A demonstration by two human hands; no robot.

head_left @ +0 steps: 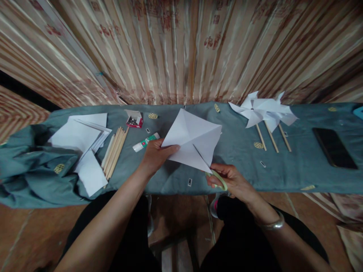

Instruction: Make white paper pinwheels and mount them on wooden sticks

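Note:
A creased square sheet of white paper (pixel 195 132) is held above the cloth, its left corner pinched between the thumb and fingers of my left hand (pixel 159 153). My right hand (pixel 229 179) grips a pair of scissors by its pale green handles (pixel 219 180). The scissors' dark blade lies along the paper, running from the near right corner toward the middle. Part of the blades is hidden by the sheet. Just left of the paper, a glue stick (pixel 146 142) lies on the cloth near my left hand.
White paper sheets (pixel 76 132) and wooden sticks (pixel 116 151) lie at left, beside a small red box (pixel 134 120) of metal pins. At right are paper pinwheels (pixel 262 109) on sticks and a black phone (pixel 334 147). A grey-green cloth (pixel 176 185) covers the table; a curtain (pixel 181 53) hangs behind.

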